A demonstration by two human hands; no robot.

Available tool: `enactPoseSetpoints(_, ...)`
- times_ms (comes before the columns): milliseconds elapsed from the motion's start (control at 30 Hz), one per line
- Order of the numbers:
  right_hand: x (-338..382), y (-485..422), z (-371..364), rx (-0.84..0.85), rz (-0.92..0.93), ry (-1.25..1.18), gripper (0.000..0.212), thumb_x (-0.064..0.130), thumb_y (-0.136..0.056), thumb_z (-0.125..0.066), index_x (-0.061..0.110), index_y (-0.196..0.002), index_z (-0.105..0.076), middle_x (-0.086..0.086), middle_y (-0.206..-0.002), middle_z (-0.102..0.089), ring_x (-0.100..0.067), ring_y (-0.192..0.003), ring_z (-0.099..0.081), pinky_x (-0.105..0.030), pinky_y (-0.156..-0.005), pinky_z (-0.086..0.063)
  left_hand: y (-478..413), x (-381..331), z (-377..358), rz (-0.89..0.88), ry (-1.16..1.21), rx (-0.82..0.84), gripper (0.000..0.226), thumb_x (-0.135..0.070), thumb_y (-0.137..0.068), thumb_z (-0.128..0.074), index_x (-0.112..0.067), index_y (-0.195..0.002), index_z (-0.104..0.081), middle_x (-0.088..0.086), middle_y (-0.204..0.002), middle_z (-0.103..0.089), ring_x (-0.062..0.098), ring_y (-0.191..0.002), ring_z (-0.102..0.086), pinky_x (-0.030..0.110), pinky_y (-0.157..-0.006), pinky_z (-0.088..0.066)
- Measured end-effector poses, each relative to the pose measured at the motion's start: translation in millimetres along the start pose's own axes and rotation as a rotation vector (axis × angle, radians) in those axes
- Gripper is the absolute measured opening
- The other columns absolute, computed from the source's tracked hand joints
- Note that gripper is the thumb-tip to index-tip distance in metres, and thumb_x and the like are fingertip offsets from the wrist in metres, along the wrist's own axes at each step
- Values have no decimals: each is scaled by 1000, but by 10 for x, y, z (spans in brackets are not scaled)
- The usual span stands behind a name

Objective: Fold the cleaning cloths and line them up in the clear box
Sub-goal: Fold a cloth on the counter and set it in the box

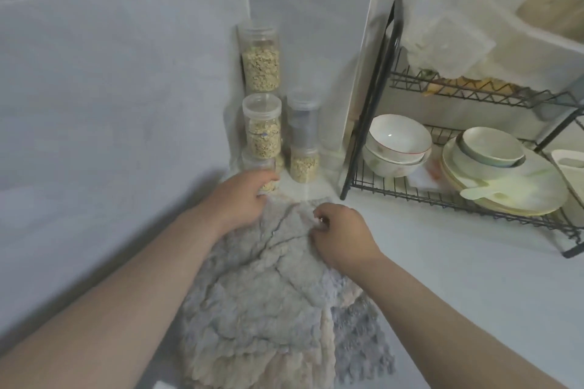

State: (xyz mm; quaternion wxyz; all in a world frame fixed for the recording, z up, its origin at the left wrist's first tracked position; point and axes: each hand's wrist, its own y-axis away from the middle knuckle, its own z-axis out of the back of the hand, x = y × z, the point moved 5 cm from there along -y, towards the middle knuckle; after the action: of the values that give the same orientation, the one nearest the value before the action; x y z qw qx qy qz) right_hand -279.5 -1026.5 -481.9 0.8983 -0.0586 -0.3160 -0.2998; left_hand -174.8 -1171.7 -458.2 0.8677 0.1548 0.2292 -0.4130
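A pile of fluffy cleaning cloths lies on the white counter in front of me. The top grey cloth (268, 287) is spread over a beige cloth (327, 354) and a blue-grey cloth (360, 338). My left hand (240, 199) pinches the top cloth's far left corner, close to the jars. My right hand (341, 234) pinches the far edge of the same cloth, fingers curled on the fabric. The clear box is out of view.
Several clear jars of oats (261, 133) are stacked in the tiled corner just beyond my left hand. A black wire dish rack (442, 199) with bowls (396, 142) and plates (505, 180) stands to the right. White counter (458, 278) stretches to the right of the cloths.
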Motion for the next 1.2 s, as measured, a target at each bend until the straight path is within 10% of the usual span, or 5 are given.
enactPoseSetpoints(167,44,-55,55,-85,289,-40,23,14,-89,-62,16,-111,-68,3,-95,-52,-11,-85,-47,-15,-71,-30,-283,-234,-289,-238,-91,249,56,-7,-78,-66,-29,-128,-58,-12,-119,-62,6,-109,-57,17,-89,-43)
enactPoseSetpoints(367,-87,35,309,-272,314,-60,4,22,-86,-68,20,-83,-66,9,-74,-61,-9,-71,-55,-27,-63,-47,-228,-221,-128,-285,-357,86,16,-19,-81,-71,-3,-80,-66,-2,-67,-57,7,-59,-49,14,-51,-34)
enactPoseSetpoints(500,-272,180,420,-327,300,10,13,30,-85,-70,17,-85,-68,6,-69,-61,-9,-57,-53,-24,-51,-44,-48,-65,133,-226,-376,-132,12,-21,-78,-75,-9,-82,-73,8,-76,-68,22,-73,-62,31,-65,-47)
enactPoseSetpoints(700,-363,718,595,-403,276,107,8,24,-86,-67,21,-80,-63,9,-63,-53,-15,-64,-51,-20,-51,-36,557,-279,468,-248,-390,-401,4,-16,-79,-72,-15,-76,-71,-3,-63,-58,19,-66,-55,23,-53,-34)
enactPoseSetpoints(1200,-671,2516,2254,-700,116,205,13,14,-86,-64,7,-96,-69,-8,-89,-67,-26,-81,-59,-27,-61,-40,1680,-1741,718,-426,-100,-416,9,-11,-85,-68,-10,-77,-69,11,-68,-67,18,-57,-58,24,-54,-41)
